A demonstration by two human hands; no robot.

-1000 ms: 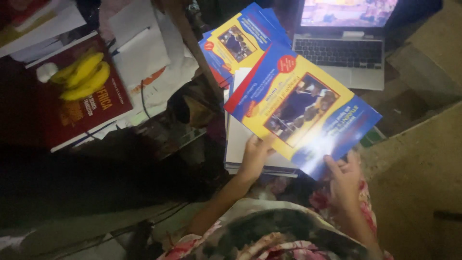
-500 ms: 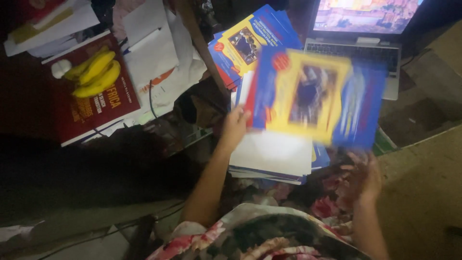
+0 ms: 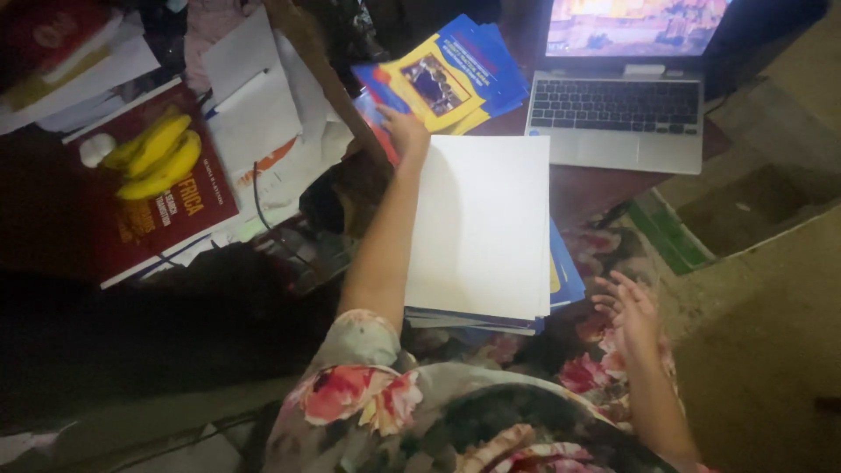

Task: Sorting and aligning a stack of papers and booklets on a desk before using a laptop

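My left hand (image 3: 405, 130) reaches forward and grips the near left corner of a blue and yellow booklet (image 3: 434, 81), which lies on top of a far pile of like booklets. In front of me sits a stack of booklets (image 3: 480, 223) whose top one shows a blank white face. Blue and yellow edges stick out at the stack's right side. My right hand (image 3: 626, 308) hovers open and empty, fingers spread, just right of the stack's near corner.
An open laptop (image 3: 618, 123) with a lit screen stands at the far right. At left, bananas (image 3: 156, 151) lie on a red book (image 3: 166, 215) among loose papers (image 3: 254, 114). A dark gap lies below them.
The booklet that both hands held has been carried by my left hand from over the near stack to the far pile. My right hand let go and dropped back to the right.
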